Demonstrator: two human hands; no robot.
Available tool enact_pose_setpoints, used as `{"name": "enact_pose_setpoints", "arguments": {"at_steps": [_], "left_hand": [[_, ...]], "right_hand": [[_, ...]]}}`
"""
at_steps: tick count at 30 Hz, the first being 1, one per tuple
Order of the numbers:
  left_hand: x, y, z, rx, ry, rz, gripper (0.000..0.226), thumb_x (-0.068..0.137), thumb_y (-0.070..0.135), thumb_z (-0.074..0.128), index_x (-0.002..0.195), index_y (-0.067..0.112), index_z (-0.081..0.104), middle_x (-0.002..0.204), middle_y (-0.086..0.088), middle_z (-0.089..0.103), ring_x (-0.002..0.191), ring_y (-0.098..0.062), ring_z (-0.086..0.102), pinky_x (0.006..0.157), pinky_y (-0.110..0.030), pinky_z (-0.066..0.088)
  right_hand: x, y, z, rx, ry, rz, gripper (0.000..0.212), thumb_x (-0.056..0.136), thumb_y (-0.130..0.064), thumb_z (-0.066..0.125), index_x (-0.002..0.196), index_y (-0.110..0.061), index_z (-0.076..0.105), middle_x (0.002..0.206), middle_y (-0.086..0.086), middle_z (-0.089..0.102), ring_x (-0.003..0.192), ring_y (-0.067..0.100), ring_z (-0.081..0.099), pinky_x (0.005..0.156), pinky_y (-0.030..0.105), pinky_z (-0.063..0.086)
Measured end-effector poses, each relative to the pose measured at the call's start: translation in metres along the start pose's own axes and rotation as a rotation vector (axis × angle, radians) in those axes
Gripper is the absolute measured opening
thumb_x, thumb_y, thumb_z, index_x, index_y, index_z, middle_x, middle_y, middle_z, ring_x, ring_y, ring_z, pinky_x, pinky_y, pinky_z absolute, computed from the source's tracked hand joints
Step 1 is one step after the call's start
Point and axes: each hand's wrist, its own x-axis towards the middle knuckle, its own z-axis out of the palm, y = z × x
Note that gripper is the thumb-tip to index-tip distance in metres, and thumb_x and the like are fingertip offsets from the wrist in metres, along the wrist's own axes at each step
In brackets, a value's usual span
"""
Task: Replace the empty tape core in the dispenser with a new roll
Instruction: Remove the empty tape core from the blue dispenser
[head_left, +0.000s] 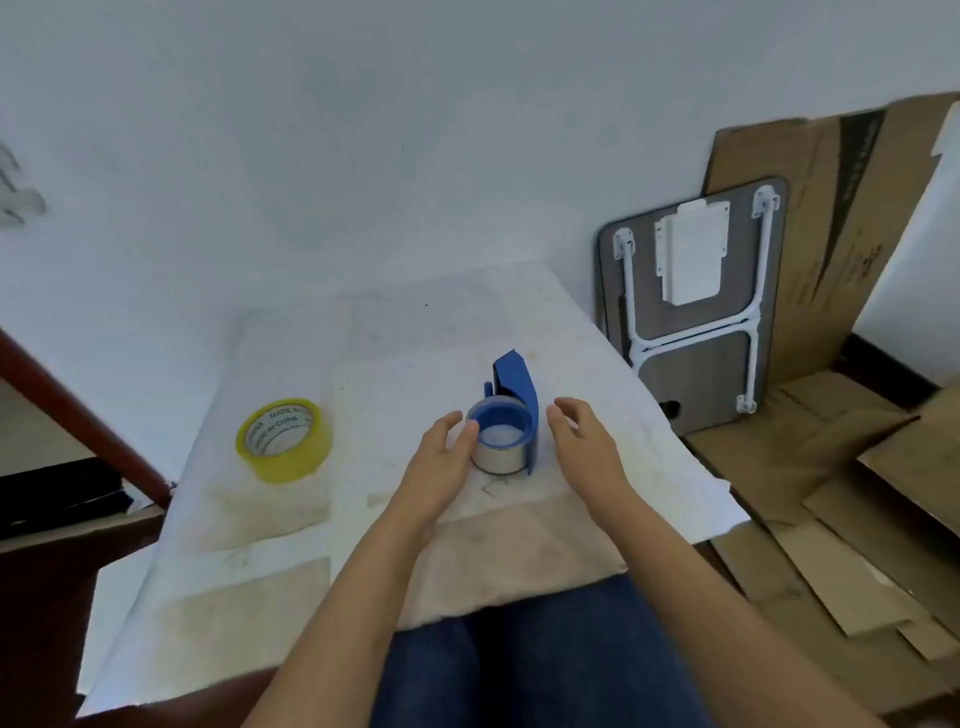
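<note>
A blue tape dispenser (514, 387) lies on its side on the white sheet (395, 353), with a pale empty core (498, 457) around its blue hub. A new yellow tape roll (284, 440) lies flat to the left, apart from both hands. My left hand (441, 457) is at the core's left side, thumb touching its rim, fingers apart. To the right of the dispenser my right hand (582, 441) hovers with fingers spread, not touching it.
A folded grey table with white legs (696, 301) leans against the wall at right. Flattened cardboard (831, 493) covers the floor on the right. A dark red bar (78, 410) slants at the left. My blue-trousered legs (535, 660) are below the sheet.
</note>
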Motion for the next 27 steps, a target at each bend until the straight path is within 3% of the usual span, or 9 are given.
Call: {"name": "enact_pose_setpoints", "arguments": {"at_steps": [3,7,9,11,14,17,21,24,27], "left_hand": [[0.01,0.0,-0.003,-0.002,-0.044,0.002,0.058,0.091,0.063,0.045,0.141,0.033,0.047,0.144,0.008,0.051,0.13,-0.013,0.049,0.112,-0.041,0.041],[0.018,0.002,-0.006,0.003,-0.126,0.009,0.041,0.098,0.047,0.047,0.136,0.031,0.052,0.134,0.01,0.059,0.122,-0.008,0.055,0.107,-0.035,0.045],[0.019,0.002,-0.007,0.004,-0.141,0.023,0.037,0.099,0.041,0.049,0.136,0.033,0.052,0.129,0.012,0.062,0.117,-0.004,0.057,0.104,-0.031,0.046],[0.019,0.002,-0.01,0.005,-0.145,0.037,0.034,0.1,0.037,0.051,0.133,0.037,0.053,0.126,0.015,0.063,0.113,0.002,0.057,0.102,-0.029,0.047],[0.022,0.002,-0.016,-0.048,-0.162,0.046,0.031,0.1,0.031,0.053,0.129,0.042,0.057,0.123,0.024,0.065,0.114,0.005,0.058,0.105,-0.032,0.047],[0.024,0.006,-0.019,-0.13,-0.213,0.055,0.042,0.099,0.027,0.055,0.138,0.043,0.051,0.131,0.025,0.062,0.117,0.004,0.06,0.106,-0.033,0.048],[0.025,0.015,-0.019,-0.233,-0.254,0.059,0.055,0.098,0.02,0.058,0.143,0.048,0.041,0.128,0.023,0.058,0.096,0.013,0.066,0.086,-0.026,0.058],[0.03,0.02,-0.024,-0.283,-0.218,0.048,0.058,0.095,0.005,0.058,0.137,0.044,0.05,0.124,0.012,0.058,0.089,0.002,0.072,0.072,-0.024,0.06],[0.031,0.026,-0.029,-0.258,-0.181,0.044,0.06,0.093,0.0,0.056,0.132,0.045,0.054,0.123,0.006,0.059,0.09,-0.011,0.074,0.07,-0.024,0.06]], "right_hand": [[0.013,-0.006,0.01,-0.034,0.012,0.029,0.044,0.103,-0.037,0.038,0.138,-0.012,0.049,0.138,0.006,0.057,0.12,0.02,0.053,0.088,0.024,0.037],[0.027,-0.015,0.028,-0.005,-0.002,0.047,0.045,0.104,-0.038,0.036,0.122,-0.004,0.058,0.117,0.016,0.065,0.099,0.028,0.058,0.081,0.034,0.045],[0.032,-0.013,0.035,0.006,-0.01,0.038,0.042,0.103,-0.038,0.038,0.121,-0.008,0.06,0.108,0.011,0.065,0.09,0.021,0.057,0.068,0.025,0.045],[0.035,-0.011,0.04,0.028,0.0,0.035,0.039,0.103,-0.037,0.04,0.123,-0.01,0.06,0.101,0.003,0.063,0.087,0.016,0.056,0.064,0.022,0.042],[0.037,-0.012,0.044,0.09,0.031,0.024,0.035,0.104,-0.032,0.04,0.129,-0.015,0.057,0.107,-0.006,0.058,0.096,0.012,0.054,0.079,0.024,0.04],[0.038,-0.017,0.05,0.187,0.069,-0.031,0.036,0.105,-0.033,0.037,0.136,-0.024,0.052,0.118,-0.012,0.059,0.105,0.006,0.056,0.091,0.027,0.046],[0.039,-0.018,0.061,0.398,0.048,-0.01,0.038,0.102,-0.04,0.041,0.138,-0.03,0.049,0.128,-0.01,0.061,0.115,0.01,0.06,0.1,0.036,0.05],[0.04,-0.019,0.064,0.463,0.021,0.014,0.047,0.096,-0.046,0.052,0.14,-0.03,0.044,0.135,-0.005,0.058,0.117,0.013,0.061,0.103,0.039,0.049],[0.042,-0.022,0.063,0.446,-0.031,0.069,0.058,0.09,-0.049,0.061,0.14,-0.026,0.045,0.132,-0.001,0.061,0.114,0.017,0.063,0.103,0.04,0.049]]}}
